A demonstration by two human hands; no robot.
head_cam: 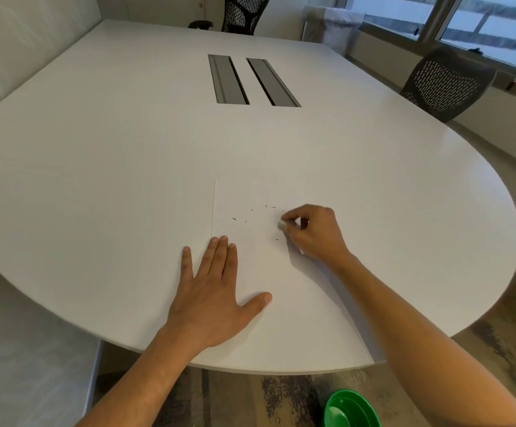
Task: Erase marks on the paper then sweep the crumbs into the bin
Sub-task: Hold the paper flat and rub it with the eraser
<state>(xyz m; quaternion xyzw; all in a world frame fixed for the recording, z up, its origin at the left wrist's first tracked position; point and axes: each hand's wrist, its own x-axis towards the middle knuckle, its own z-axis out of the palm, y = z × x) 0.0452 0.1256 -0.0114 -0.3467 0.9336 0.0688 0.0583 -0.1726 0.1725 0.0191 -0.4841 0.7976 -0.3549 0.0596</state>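
A white sheet of paper lies on the white table near its front edge. Several small dark crumbs are scattered over the sheet's middle. My left hand lies flat with fingers spread, pressing the paper's lower left part. My right hand pinches a small pale eraser and holds its tip on the paper's right side. A green round bin stands on the floor below the table edge, under my right forearm.
Two grey cable slots are set into the table's middle. Black mesh chairs stand at the far side and at the right. A white-lined waste basket stands by the windows. A white bench runs along the left.
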